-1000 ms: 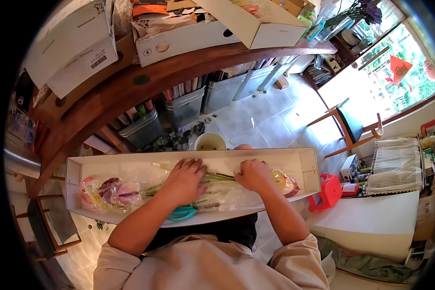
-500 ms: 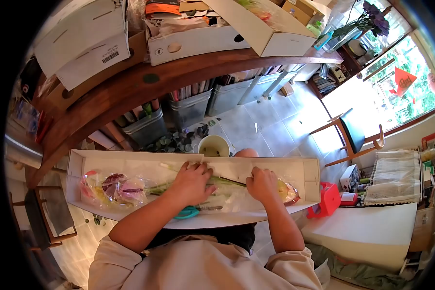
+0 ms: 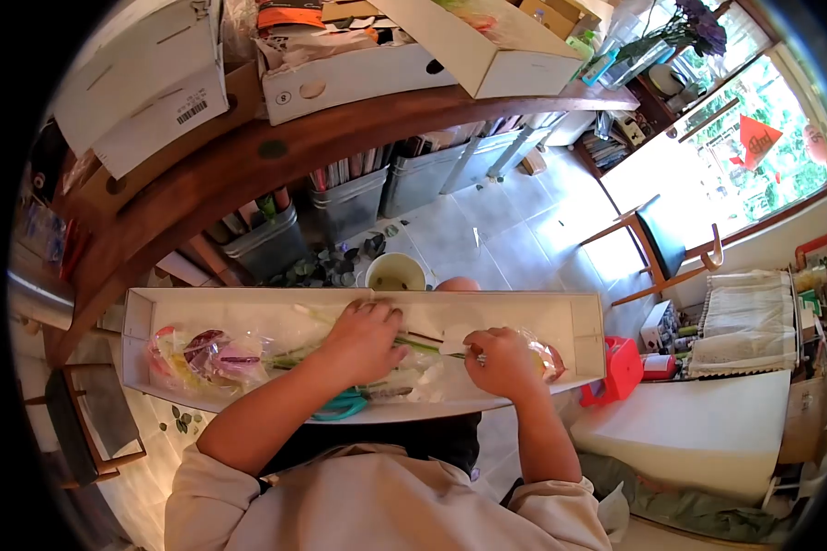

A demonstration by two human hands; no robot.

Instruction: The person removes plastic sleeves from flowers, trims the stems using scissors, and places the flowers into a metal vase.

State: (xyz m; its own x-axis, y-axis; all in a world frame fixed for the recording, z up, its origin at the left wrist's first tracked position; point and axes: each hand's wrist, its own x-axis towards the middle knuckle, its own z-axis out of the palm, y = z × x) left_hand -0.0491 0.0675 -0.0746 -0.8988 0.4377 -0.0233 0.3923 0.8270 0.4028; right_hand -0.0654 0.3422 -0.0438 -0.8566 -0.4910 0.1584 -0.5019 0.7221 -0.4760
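Observation:
A long white cardboard box (image 3: pixel 583 331) lies across my lap. Inside it, flowers in clear plastic (image 3: pixel 222 356) fill the left part, and another wrapped bloom (image 3: pixel 551 362) lies at the right, partly behind my right hand. Green and dark flower stems (image 3: pixel 421 343) run along the middle. My left hand (image 3: pixel 366 342) lies curled over these stems, thumb toward me. My right hand (image 3: pixel 500 358) is pinched near the stem ends, around something small and dark that I cannot make out. Teal-handled scissors (image 3: pixel 340 404) rest by the box's near edge, below my left wrist.
A pale bucket (image 3: pixel 397 272) stands on the tiles just past the box, with fallen leaves (image 3: pixel 326 266) beside it. Beyond is a curved wooden counter (image 3: pixel 340 129) with cartons on top and grey bins (image 3: pixel 351 204) beneath. At right are a red plastic stool (image 3: pixel 611 372) and a chair (image 3: pixel 662 243).
My right hand has shifted slightly down and turned, its fingers now pinched at the stem ends. The left hand stays over the stems. The whole view has tilted a little.

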